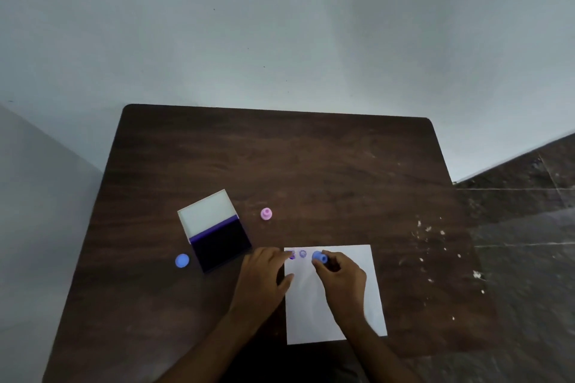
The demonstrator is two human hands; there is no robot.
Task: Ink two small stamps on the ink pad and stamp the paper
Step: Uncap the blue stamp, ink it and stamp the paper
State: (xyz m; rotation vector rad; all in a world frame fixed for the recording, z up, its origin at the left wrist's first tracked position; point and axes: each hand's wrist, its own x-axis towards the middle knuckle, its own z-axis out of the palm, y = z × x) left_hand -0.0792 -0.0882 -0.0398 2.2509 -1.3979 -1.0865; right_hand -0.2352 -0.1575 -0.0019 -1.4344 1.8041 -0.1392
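A white paper (357, 261) lies on the dark wooden table (280, 158), near its front edge. My right hand (342, 280) is shut on a small blue stamp (319, 256), held at the paper's top edge. Two purple prints (302, 254) show just left of it. My left hand (264, 274) rests flat with fingers spread on the paper's top left corner, holding nothing. The open ink pad (219, 246), lid up, sits to the left. A pink stamp (266, 214) stands behind the paper.
A blue round cap (182, 260) lies left of the ink pad. Pale crumbs (435, 233) are scattered over the table's right side. A grey wall rises behind the table, and dark floor (529, 227) shows on the right.
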